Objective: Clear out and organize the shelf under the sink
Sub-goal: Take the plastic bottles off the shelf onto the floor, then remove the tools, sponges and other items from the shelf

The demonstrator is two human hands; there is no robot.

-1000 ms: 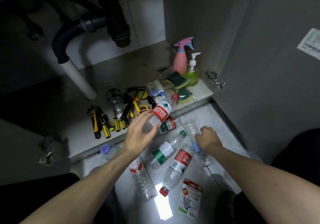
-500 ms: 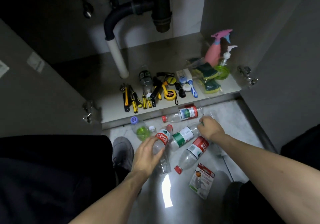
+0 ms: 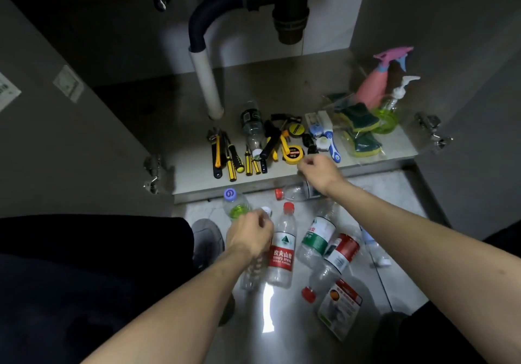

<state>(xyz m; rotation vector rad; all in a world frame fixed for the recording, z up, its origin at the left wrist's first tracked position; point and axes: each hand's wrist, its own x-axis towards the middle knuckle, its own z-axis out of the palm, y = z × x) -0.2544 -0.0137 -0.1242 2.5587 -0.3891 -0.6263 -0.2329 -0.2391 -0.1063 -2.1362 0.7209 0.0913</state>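
The shelf (image 3: 191,172) under the sink holds yellow-handled tools (image 3: 231,156), a tape measure (image 3: 293,153), a dark-labelled bottle (image 3: 252,126), sponges (image 3: 363,128), a pink spray bottle (image 3: 373,87) and a green pump bottle (image 3: 390,114). Several plastic bottles lie on the floor in front. Among them are a red-labelled bottle (image 3: 282,252) and a green-labelled bottle (image 3: 317,239). My left hand (image 3: 249,236) hovers, loosely curled and empty, over a clear ribbed bottle (image 3: 251,274), just left of the red-labelled one. My right hand (image 3: 318,172) is at the shelf's front edge beside the tape measure, fingers loosely curled and empty.
A drain pipe (image 3: 205,81) drops to the shelf behind the tools. Open cabinet doors (image 3: 56,138) flank both sides, with hinges at the shelf corners. A small printed box (image 3: 339,307) and my shoe (image 3: 207,239) are on the floor. A purple-capped bottle (image 3: 235,205) stands below the shelf edge.
My left hand carried the red-labelled bottle from the shelf down to the floor and let go of it. My right hand left the floor bottles and rose to the shelf edge.
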